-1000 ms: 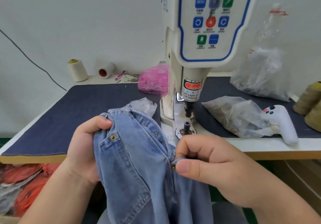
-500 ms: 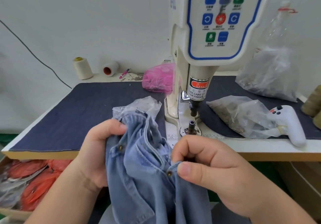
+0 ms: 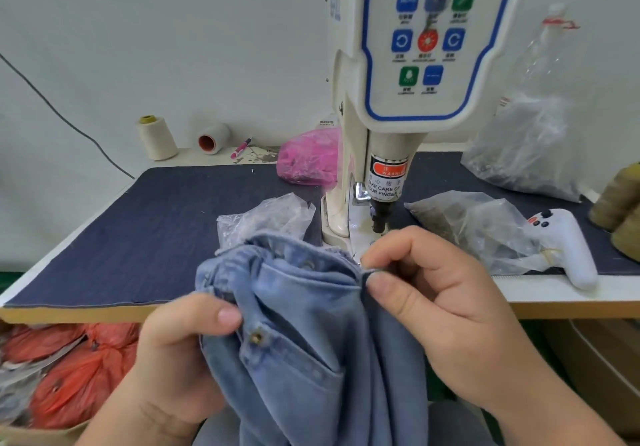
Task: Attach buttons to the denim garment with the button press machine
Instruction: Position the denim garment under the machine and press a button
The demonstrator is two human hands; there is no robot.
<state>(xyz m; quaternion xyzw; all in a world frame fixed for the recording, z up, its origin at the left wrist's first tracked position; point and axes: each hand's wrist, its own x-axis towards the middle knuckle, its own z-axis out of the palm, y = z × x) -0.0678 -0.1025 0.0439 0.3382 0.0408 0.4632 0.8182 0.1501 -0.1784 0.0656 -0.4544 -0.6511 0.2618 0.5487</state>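
Observation:
A light blue denim garment (image 3: 304, 324) hangs bunched in front of the table edge, its waistband raised toward the button press machine (image 3: 391, 106). My left hand (image 3: 180, 352) grips the garment's left side beside a brass rivet (image 3: 256, 336) at a pocket corner. My right hand (image 3: 433, 303) pinches the waistband's right edge between thumb and forefinger, directly in front of the machine's black punch (image 3: 379, 218). The lower die is hidden behind my right hand and the cloth. A clear bag of small metal parts (image 3: 474, 227) lies right of the machine.
The table (image 3: 145, 237) is covered in dark blue cloth. A crumpled clear bag (image 3: 266, 217), pink bag (image 3: 308, 158), thread cones (image 3: 156, 137), a white roll (image 3: 213, 139), a white handheld controller (image 3: 568, 244), another clear bag (image 3: 526, 147) and brown spools (image 3: 620, 203) stand around. Orange bags (image 3: 69, 373) lie below.
Both hands lifted the garment up and forward toward the machine. My right hand now covers the lower die, and the waistband reaches the machine base.

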